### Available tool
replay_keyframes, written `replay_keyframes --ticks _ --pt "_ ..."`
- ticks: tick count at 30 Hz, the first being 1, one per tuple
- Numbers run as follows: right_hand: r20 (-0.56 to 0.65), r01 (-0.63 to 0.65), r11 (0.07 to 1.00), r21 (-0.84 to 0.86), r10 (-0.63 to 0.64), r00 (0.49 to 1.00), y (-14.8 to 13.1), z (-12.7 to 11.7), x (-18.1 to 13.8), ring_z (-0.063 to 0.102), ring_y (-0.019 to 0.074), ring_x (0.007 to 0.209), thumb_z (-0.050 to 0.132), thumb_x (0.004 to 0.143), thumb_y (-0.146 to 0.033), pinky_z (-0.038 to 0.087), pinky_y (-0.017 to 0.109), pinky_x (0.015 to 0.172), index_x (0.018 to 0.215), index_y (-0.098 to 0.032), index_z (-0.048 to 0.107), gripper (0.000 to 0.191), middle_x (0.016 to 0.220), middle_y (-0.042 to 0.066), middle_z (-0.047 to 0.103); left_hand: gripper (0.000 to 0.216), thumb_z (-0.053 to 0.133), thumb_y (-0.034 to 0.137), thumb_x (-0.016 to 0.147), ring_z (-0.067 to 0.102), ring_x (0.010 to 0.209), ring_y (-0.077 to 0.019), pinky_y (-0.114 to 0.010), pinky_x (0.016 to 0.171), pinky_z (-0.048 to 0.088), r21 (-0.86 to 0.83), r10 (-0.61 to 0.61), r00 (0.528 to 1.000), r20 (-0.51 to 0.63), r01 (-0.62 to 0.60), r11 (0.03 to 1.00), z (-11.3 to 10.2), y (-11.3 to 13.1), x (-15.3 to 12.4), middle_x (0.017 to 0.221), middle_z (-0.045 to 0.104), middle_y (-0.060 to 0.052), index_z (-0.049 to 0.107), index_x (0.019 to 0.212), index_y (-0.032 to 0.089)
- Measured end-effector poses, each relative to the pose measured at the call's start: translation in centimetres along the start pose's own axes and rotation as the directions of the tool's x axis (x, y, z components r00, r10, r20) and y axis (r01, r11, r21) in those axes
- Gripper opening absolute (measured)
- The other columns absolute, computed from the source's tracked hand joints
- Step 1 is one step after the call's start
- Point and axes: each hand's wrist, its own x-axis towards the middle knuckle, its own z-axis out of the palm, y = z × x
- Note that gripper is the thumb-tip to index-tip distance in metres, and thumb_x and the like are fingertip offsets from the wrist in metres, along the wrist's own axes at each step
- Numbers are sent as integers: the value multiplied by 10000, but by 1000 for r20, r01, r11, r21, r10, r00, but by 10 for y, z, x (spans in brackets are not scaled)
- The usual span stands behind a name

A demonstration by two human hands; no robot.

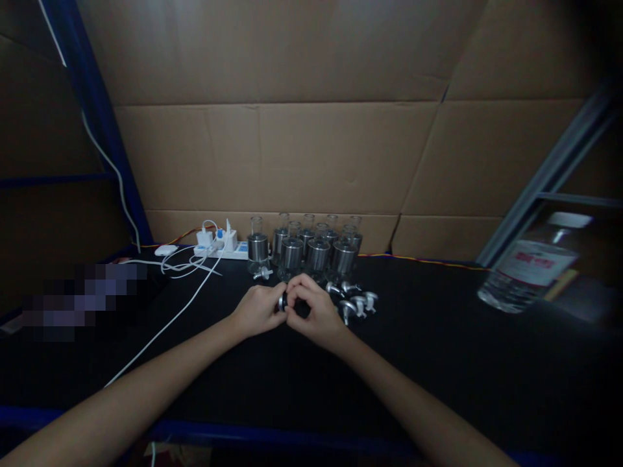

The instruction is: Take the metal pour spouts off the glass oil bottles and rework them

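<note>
Over the black tabletop, both of my hands meet around a small silver-and-black pourer cap (281,301). My left hand (259,310) grips its silver side. My right hand (314,308) pinches at its dark end, thumb and forefinger curled into a ring; fingers hide most of the piece. Just behind stand several glass bottles with steel sleeves (318,253) and bare glass necks. One loose silver spout cap (263,273) lies before the leftmost bottle (257,246). To the right of my right hand, several more spout caps (359,303) lie in a loose cluster.
A white power strip (243,250) with plugged chargers and tangled white cables (189,263) is at the back left. One cable runs toward the table's front edge. A large water bottle (533,266) stands at right. Cardboard (292,155) forms the back wall.
</note>
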Motion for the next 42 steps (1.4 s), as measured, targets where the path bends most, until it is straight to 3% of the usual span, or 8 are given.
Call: replay_keyframes --ticks 5,12,18,26,35,42 --pt "-13 2 999 -53 -3 1000 5 0 -1 463 127 775 517 680 -132 407 258 662 687 -185 453 83 836 27 442 178 475 127 640 554 557 -128 -187 502 342 -40 -165 986 -13 164 986 3 7 1 629 548 33 461 805 192" --pt "-70 -82 995 -51 79 994 10 2 1 479 134 743 634 625 -178 417 236 555 662 -186 516 123 823 24 463 197 500 141 642 560 565 -137 -193 509 356 -25 -223 974 -39 222 975 6 9 2 625 551 34 470 827 201" --pt "-67 -122 992 3 122 990 7 0 3 508 137 762 666 583 -138 433 272 653 561 -170 535 136 803 20 492 173 485 217 688 567 567 -150 -207 504 363 110 -138 990 -15 138 984 5 5 2 629 567 19 453 856 189" --pt "-12 -156 987 29 156 988 5 -2 6 518 127 735 626 623 -141 435 257 639 578 -169 511 127 798 18 505 214 425 345 743 570 595 -195 -267 538 404 362 104 990 95 -132 923 -14 -6 9 638 577 -39 449 835 153" --pt "-4 -98 995 18 98 995 4 -5 9 526 129 770 596 642 -124 418 265 715 583 -173 482 138 790 20 534 260 368 394 773 568 561 -188 -277 511 417 436 208 977 41 -205 876 -12 -13 13 602 565 -33 448 799 148" --pt "-26 -124 991 52 125 992 1 -5 11 537 132 790 588 638 -120 411 266 742 577 -167 492 123 807 34 548 239 361 375 774 559 540 -170 -275 510 422 476 276 961 -3 -241 846 -14 -16 13 597 564 -21 440 773 150"
